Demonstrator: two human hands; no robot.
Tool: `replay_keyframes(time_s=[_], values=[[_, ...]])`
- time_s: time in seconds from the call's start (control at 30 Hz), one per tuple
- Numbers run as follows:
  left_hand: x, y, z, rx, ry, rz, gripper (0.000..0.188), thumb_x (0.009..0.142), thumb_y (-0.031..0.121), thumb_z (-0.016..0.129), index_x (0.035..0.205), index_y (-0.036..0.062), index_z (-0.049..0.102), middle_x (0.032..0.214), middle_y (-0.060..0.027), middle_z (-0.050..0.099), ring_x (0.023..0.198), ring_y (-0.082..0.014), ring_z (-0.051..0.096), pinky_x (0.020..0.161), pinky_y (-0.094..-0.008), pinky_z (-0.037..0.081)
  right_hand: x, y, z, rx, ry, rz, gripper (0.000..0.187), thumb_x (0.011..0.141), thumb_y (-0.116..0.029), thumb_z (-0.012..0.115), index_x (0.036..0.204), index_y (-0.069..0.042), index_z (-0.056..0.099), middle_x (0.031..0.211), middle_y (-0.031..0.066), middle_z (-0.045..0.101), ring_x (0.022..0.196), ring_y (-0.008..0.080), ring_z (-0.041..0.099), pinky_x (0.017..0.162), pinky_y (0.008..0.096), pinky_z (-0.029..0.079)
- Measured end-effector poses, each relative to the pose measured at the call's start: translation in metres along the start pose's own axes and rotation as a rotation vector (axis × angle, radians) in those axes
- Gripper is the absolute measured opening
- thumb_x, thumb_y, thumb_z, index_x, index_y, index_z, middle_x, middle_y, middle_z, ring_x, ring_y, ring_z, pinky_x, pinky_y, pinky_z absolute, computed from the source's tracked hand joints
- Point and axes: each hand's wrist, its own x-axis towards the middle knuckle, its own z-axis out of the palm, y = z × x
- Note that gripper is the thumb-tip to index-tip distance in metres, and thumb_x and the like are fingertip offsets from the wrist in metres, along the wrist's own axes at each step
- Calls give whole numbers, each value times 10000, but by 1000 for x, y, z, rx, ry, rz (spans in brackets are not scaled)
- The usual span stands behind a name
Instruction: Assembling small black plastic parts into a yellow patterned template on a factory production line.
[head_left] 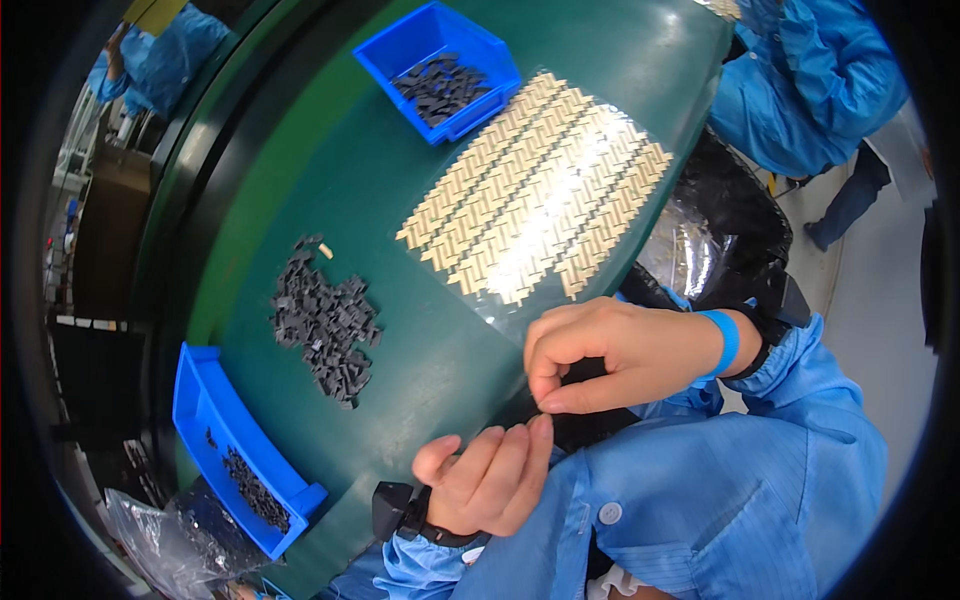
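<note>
At the near edge of the green table, my right hand (625, 350) pinches thumb and forefinger together, its tips hanging just above my left hand (490, 482). The left fingers are curled in and pressed side by side, almost touching the right fingertips. Whatever lies between the two hands is too small to make out. Beyond them is a clear plastic sheet with rows of small cream strips (535, 190) in a slanted pattern. To the left, a loose pile of small dark grey pieces (325, 318) lies on the green table (420, 350), one cream piece (326, 251) beside it.
A blue bin (372, 68) at the far side holds dark pieces. Another blue bin (205, 400) at the left holds smaller dark bits. Clear plastic bags (180, 540) sit past it. A black-lined container (745, 200) stands right of the table. Blue-clad people (810, 90) are nearby.
</note>
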Motion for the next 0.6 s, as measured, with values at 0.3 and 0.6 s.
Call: replay_keyframes(time_s=[0.3, 0.6], values=[[-20, -54, 16, 59, -45, -550, 297, 640, 78, 745, 917, 53, 641, 890, -84, 552, 827, -252, 530, 743, -353, 398, 9, 16, 3, -191, 450, -87, 54, 810, -46, 582, 803, 3, 560, 779, 77, 536, 706, 174, 528, 632, 285, 429], [-24, -88, 38, 100, -109, -733, 230, 670, 81, 724, 880, 22, 652, 851, -62, 551, 811, -224, 521, 764, -332, 381, 15, 16, 10, -120, 489, -104, 54, 808, -34, 594, 809, 15, 572, 788, 62, 533, 722, 139, 506, 655, 258, 416]])
